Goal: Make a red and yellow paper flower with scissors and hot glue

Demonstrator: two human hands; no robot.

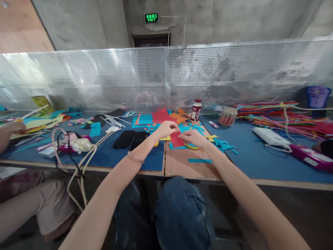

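Note:
Between my two hands, a small piece of red paper (177, 140) is held up over the near middle of the table. My left hand (167, 129) pinches its upper edge, the fingers closed. From the other side, my right hand (191, 136) grips the paper's right edge between thumb and fingers. Under and around the hands lie blue and yellow paper scraps (200, 128). A blue paper strip (199, 160) rests on the bare wood nearer to me. Behind the hands is a stack of coloured sheets (145, 119) with a red sheet (160, 115) on top.
Two dark phones (124, 139) lie left of my hands. A dark red bottle (196, 110) and a clear jar (228, 116) stand behind, to the right. Pipe cleaners (275, 116) and a white power strip (270, 137) lie at right. Another person's hand (13, 128) is far left.

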